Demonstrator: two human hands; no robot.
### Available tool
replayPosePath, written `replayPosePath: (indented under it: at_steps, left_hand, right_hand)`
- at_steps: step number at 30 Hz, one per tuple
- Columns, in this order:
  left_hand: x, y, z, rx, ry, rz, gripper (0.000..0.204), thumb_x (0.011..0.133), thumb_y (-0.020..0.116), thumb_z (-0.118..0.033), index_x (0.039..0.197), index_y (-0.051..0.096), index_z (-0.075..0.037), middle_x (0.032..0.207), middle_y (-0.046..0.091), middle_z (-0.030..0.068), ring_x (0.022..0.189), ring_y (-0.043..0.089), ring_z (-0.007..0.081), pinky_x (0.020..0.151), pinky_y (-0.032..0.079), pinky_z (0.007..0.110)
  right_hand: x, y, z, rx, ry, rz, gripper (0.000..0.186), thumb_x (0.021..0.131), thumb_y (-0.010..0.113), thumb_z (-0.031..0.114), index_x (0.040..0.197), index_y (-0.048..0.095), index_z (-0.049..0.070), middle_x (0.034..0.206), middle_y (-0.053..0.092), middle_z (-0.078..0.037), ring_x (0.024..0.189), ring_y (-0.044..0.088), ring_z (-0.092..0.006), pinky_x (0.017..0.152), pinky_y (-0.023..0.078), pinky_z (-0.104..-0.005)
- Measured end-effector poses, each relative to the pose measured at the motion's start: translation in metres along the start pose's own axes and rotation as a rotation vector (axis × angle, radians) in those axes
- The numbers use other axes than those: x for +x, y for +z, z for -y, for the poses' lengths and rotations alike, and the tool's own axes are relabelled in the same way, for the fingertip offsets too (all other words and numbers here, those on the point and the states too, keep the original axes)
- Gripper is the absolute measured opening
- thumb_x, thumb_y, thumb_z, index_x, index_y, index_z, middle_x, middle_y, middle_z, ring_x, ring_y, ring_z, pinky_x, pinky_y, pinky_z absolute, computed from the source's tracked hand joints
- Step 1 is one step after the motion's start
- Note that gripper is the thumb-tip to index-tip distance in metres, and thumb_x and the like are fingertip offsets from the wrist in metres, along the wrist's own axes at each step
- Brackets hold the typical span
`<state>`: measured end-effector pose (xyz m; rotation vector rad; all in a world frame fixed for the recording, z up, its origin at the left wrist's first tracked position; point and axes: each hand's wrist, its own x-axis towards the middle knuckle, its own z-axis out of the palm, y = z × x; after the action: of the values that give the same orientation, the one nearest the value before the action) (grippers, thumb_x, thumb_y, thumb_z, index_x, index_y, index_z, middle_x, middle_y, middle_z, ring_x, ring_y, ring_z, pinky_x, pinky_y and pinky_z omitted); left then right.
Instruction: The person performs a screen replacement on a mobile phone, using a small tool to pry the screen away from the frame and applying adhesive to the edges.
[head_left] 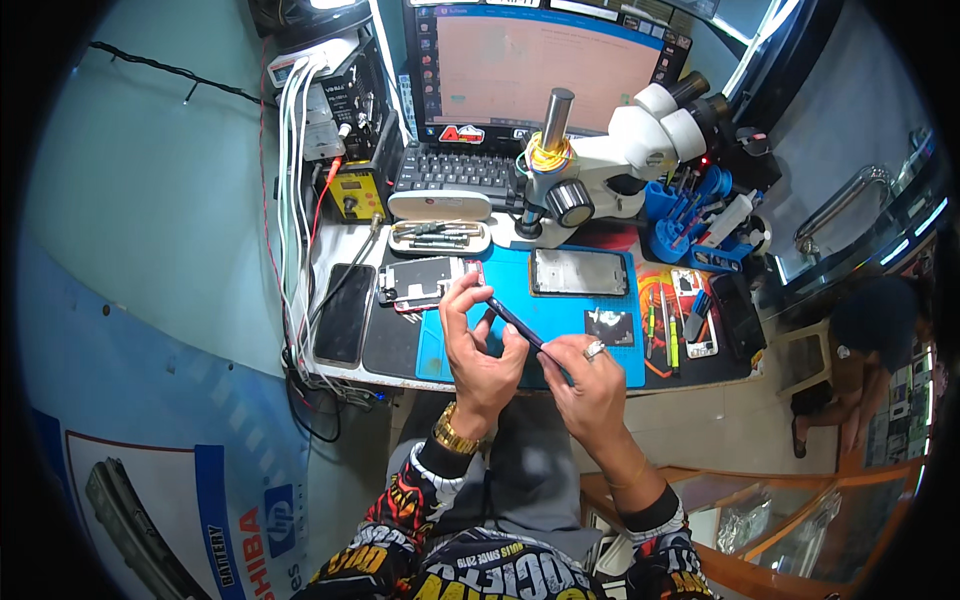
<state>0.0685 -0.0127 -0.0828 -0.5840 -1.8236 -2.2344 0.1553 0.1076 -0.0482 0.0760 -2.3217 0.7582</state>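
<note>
Between my hands is a dark, slim phone (516,322), seen almost edge-on and tilted down to the right. My left hand (480,355) grips its upper left end with fingers and thumb. The lower right end is pinched in my right hand (588,388), which wears a ring. Both hands are raised over the front edge of the blue work mat (436,345). Behind the held phone, an opened phone (425,280) with a white-and-black inner side lies at the mat's left. A grey phone frame (578,272) rests on the mat's far right part.
A microscope (610,165) stands behind the mat, before a laptop (460,170). An open case of screwdrivers (440,237) sits left of it. A black phone (344,315) lies far left, near hanging cables (290,200). Right are tools (672,335) and a blue tool holder (680,235).
</note>
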Motion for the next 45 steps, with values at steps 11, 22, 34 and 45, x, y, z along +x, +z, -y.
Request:
replayPosePath:
  at_steps: [11, 22, 34, 45]
  left_hand:
    - [0.008, -0.018, 0.034, -0.100, -0.120, -0.191, 0.051, 0.089, 0.053, 0.008, 0.138, 0.045, -0.003, 0.142, 0.045, 0.0164, 0.128, 0.051, 0.0225, 0.101, 0.050, 0.034]
    - [0.000, -0.025, 0.022, -0.265, -0.380, -0.293, 0.041, 0.098, 0.051, 0.001, 0.138, 0.047, -0.007, 0.130, 0.051, 0.0108, 0.116, 0.058, 0.0189, 0.094, 0.057, 0.039]
    - [0.002, -0.035, 0.006, -0.264, -0.464, -0.177, 0.043, 0.098, 0.049, -0.001, 0.140, 0.046, -0.004, 0.142, 0.048, 0.0178, 0.132, 0.053, 0.0226, 0.103, 0.054, 0.045]
    - [0.009, -0.035, -0.006, -0.196, -0.571, -0.173, 0.042, 0.096, 0.050, -0.007, 0.137, 0.049, -0.004, 0.134, 0.052, 0.0141, 0.128, 0.051, 0.0215, 0.099, 0.054, 0.044]
  right_hand:
    - [-0.014, -0.011, -0.005, -0.167, 0.011, 0.101, 0.024, 0.076, 0.078, 0.002, 0.098, 0.070, 0.004, 0.095, 0.067, -0.012, 0.085, 0.065, -0.0328, 0.073, 0.053, -0.0430]
    - [-0.014, -0.008, -0.018, -0.203, -0.042, 0.085, 0.024, 0.077, 0.077, 0.003, 0.100, 0.073, 0.002, 0.090, 0.067, -0.010, 0.080, 0.065, -0.0294, 0.068, 0.052, -0.0405]
    - [0.012, -0.026, -0.044, 0.109, -0.005, 0.306, 0.018, 0.078, 0.079, 0.002, 0.095, 0.072, 0.002, 0.083, 0.068, -0.010, 0.073, 0.067, -0.0314, 0.063, 0.052, -0.0419]
    - [0.020, -0.022, -0.064, 0.179, 0.036, 0.309, 0.013, 0.081, 0.080, 0.005, 0.093, 0.074, 0.005, 0.083, 0.068, -0.011, 0.073, 0.067, -0.0314, 0.063, 0.051, -0.0410]
